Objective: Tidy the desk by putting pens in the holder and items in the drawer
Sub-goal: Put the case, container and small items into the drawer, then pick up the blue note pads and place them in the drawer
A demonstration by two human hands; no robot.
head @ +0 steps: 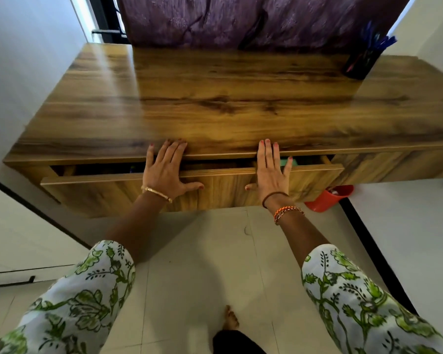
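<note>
Both hands are laid flat against the drawer front with the fingers straight; nothing is clamped or pinched. The left hand [165,172] is placed left of centre and the right hand [269,172] right of centre, with the fingertips reaching over the top edge toward the underside of the desk top [215,98] and the thumbs spread along the front panel.

The drawer [113,190] is seen slightly open, a narrow dark gap being left under the desk top. A green item [289,162] is glimpsed inside beside the right hand; the remaining contents cannot be made out.

The drawer is judged to be a wide, rigid wooden box, moderately heavy when loaded. No handle is visible on it. A push should be applied evenly at two points on the front panel, as is the case now, so that racking on the runners is avoided. Fingertips should be kept clear of the gap, as pinching is a risk.

The pen holder [359,63] is positioned at the far right corner of the desk top, with several blue pens [380,40] standing in it; an exact count is prevented by blur.

Counts: one drawer, one holder, two hands. One red bin [327,199] is seen on the floor under the desk at the right. The task is judged almost complete.
</note>
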